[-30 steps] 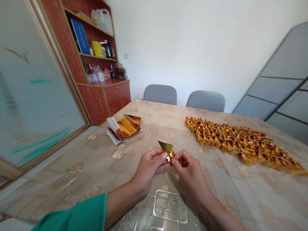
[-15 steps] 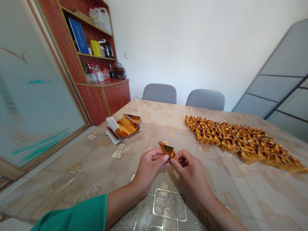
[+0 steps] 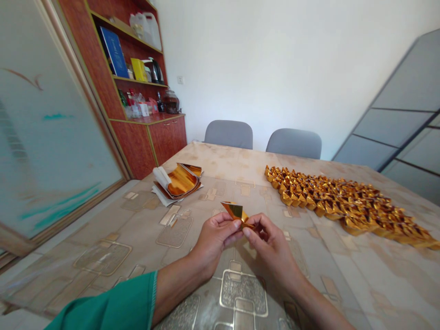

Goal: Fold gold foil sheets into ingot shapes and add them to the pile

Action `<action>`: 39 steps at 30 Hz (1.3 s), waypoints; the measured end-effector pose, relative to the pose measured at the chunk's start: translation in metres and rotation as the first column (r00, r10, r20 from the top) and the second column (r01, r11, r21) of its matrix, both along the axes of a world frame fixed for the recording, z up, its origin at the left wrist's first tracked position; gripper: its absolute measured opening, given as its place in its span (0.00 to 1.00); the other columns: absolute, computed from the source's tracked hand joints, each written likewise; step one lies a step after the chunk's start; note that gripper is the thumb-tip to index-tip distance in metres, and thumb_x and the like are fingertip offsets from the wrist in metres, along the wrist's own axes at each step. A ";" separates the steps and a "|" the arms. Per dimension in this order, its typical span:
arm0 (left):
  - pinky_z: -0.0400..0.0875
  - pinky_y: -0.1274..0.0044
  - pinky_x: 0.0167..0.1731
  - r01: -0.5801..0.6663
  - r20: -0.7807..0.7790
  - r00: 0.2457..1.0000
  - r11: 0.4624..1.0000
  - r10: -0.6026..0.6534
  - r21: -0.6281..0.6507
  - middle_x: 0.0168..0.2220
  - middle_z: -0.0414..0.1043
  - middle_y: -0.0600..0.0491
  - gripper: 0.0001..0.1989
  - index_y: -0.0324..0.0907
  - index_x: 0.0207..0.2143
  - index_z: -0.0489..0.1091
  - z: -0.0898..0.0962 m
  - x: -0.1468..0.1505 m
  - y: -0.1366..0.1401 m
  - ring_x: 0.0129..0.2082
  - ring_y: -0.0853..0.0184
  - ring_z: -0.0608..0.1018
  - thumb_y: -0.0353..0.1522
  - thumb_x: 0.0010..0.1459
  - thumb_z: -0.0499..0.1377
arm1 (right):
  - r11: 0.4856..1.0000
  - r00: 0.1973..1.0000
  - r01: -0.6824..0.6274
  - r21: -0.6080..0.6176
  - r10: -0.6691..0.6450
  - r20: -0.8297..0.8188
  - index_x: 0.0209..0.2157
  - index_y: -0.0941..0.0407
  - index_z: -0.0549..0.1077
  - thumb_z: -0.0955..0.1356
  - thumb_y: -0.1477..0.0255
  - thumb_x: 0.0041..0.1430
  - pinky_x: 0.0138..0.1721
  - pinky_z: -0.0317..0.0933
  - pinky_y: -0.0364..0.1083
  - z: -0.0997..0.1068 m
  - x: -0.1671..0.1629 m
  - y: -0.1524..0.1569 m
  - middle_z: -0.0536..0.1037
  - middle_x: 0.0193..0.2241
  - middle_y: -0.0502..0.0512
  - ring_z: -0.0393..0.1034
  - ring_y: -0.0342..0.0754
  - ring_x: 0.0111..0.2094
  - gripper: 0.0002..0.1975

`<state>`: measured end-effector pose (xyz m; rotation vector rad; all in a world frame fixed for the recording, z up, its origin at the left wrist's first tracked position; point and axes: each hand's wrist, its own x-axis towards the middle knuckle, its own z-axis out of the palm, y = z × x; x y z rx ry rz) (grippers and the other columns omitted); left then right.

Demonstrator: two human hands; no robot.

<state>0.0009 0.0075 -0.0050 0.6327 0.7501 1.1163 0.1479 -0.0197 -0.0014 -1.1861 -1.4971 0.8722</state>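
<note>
Between my two hands, above the table, is a piece of gold foil paper [image 3: 233,210], partly folded, with a pointed flap standing up on its left. My left hand [image 3: 216,233] pinches it from the left with thumb and fingers. From the right, my right hand [image 3: 266,233] grips the other end, and its curled fingers hide that part of the paper. To the right, folded gold paper ingots [image 3: 326,195] stand close together in rows. At the left lies a stack of loose gold foil sheets [image 3: 184,179], curled over, with white paper around it.
A patterned plastic cover lies over the table [image 3: 206,158]. Two grey chairs [image 3: 228,133] stand at its far side. Behind on the left is a red-brown cabinet [image 3: 167,133] holding a kettle, jugs and bottles. A frosted sliding door [image 3: 62,137] is at the left.
The upright flap of the foil paper has tipped a little to the left and opened wider. My right fingers have closed in more around its right end.
</note>
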 end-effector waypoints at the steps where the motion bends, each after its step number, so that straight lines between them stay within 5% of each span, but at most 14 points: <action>1: 0.75 0.77 0.39 -0.005 0.001 1.000 1.000 0.005 -0.001 0.29 0.78 0.53 0.16 0.37 0.27 0.73 0.000 0.000 0.000 0.31 0.70 0.79 0.32 0.38 0.75 | 1.000 1.000 -0.005 -0.008 0.005 -0.026 0.33 0.54 0.71 0.68 0.64 0.61 0.30 0.59 0.44 0.000 0.000 0.000 0.73 0.28 0.49 0.66 0.46 0.29 0.08; 8: 0.73 0.79 0.37 0.021 -0.048 0.999 0.999 -0.020 0.034 0.32 0.79 0.51 0.19 0.36 0.34 0.76 0.001 0.002 -0.004 0.32 0.71 0.79 0.33 0.39 0.75 | 0.992 0.991 0.122 0.025 -0.123 0.060 0.26 0.54 0.68 0.67 0.68 0.60 0.29 0.58 0.44 -0.003 -0.002 0.002 0.72 0.24 0.49 0.64 0.45 0.26 0.09; 14: 0.74 0.78 0.37 -0.012 -0.011 1.000 1.000 0.012 0.014 0.30 0.78 0.53 0.16 0.37 0.30 0.74 0.002 0.002 -0.001 0.30 0.71 0.78 0.33 0.41 0.74 | 0.995 0.993 0.094 -0.024 -0.095 -0.073 0.33 0.54 0.67 0.72 0.65 0.54 0.28 0.58 0.43 -0.005 -0.001 0.003 0.71 0.27 0.48 0.64 0.45 0.27 0.11; 22: 0.71 0.79 0.41 0.056 0.092 0.994 0.998 -0.059 0.033 0.35 0.78 0.53 0.14 0.38 0.36 0.75 -0.002 0.003 -0.004 0.35 0.71 0.78 0.30 0.45 0.72 | 0.996 0.994 0.048 -0.080 -0.056 -0.092 0.26 0.54 0.67 0.72 0.63 0.54 0.26 0.55 0.43 -0.005 0.000 0.003 0.68 0.23 0.46 0.60 0.44 0.25 0.12; 32: 0.71 0.78 0.40 0.068 0.026 0.997 0.998 -0.068 0.008 0.34 0.78 0.52 0.19 0.37 0.36 0.76 -0.003 0.003 -0.003 0.33 0.71 0.77 0.32 0.41 0.75 | 0.991 0.987 0.115 -0.074 -0.122 -0.103 0.23 0.54 0.66 0.71 0.65 0.53 0.26 0.54 0.43 -0.005 -0.003 0.002 0.67 0.21 0.46 0.59 0.44 0.24 0.12; 39: 0.69 0.79 0.34 -0.047 -0.060 0.997 0.995 0.052 0.087 0.31 0.77 0.53 0.15 0.37 0.31 0.76 -0.001 0.001 -0.001 0.30 0.71 0.75 0.33 0.41 0.74 | 0.991 0.971 -0.027 -0.131 -0.005 -0.238 0.27 0.56 0.71 0.72 0.58 0.52 0.28 0.58 0.43 -0.004 -0.002 0.004 0.71 0.23 0.49 0.63 0.44 0.26 0.15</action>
